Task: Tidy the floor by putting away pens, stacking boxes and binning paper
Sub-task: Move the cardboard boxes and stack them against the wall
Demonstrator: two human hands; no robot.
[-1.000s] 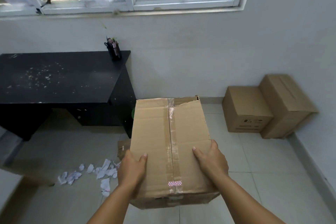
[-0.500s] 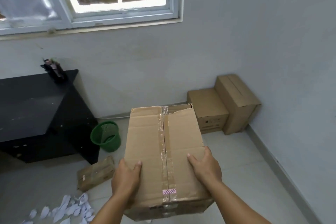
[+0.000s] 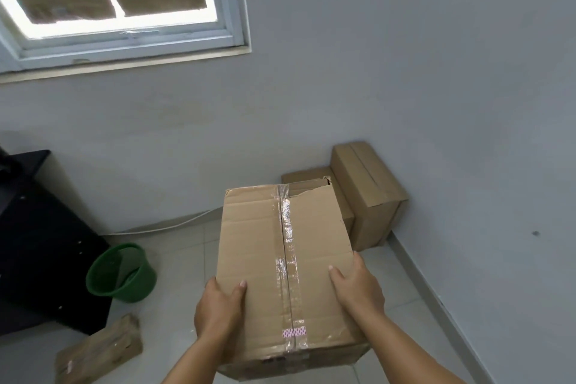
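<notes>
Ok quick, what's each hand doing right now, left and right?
Left hand: closed on the left side of the cardboard box, thumb on top.
Right hand: closed on the box's right side, helping carry it.

Held box (image 3: 282, 265) sits centre; two boxes (image 3: 367, 193) behind it in the corner, bin (image 3: 121, 274) left, small box (image 3: 99, 352) before the bin.

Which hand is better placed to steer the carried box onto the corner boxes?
Right, though only slightly: the right hand grips the carried box on the side nearer the corner boxes; the left hand holds the far side.
</notes>
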